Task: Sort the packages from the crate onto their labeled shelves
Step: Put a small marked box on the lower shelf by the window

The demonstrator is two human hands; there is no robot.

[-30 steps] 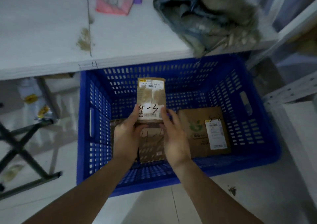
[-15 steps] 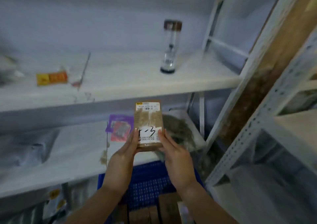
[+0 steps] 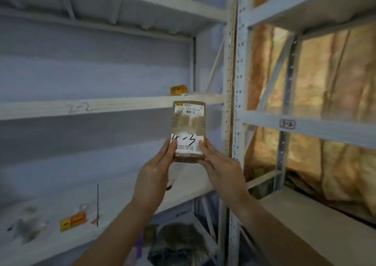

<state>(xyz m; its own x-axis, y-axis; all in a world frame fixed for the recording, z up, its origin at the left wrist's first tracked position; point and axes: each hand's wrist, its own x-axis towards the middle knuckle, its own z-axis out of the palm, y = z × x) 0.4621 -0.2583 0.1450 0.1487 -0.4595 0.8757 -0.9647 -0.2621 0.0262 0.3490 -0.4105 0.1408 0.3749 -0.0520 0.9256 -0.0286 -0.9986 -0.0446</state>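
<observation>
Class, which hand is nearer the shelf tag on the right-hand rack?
Right. The right hand is below-left of the tag; the left hand lies farther left, across the package.

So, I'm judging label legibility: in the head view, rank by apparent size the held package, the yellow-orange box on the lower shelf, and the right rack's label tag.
1. brown package, held nearest the camera, so its lead may be partly nearness.
2. yellow-orange box
3. label tag
</observation>
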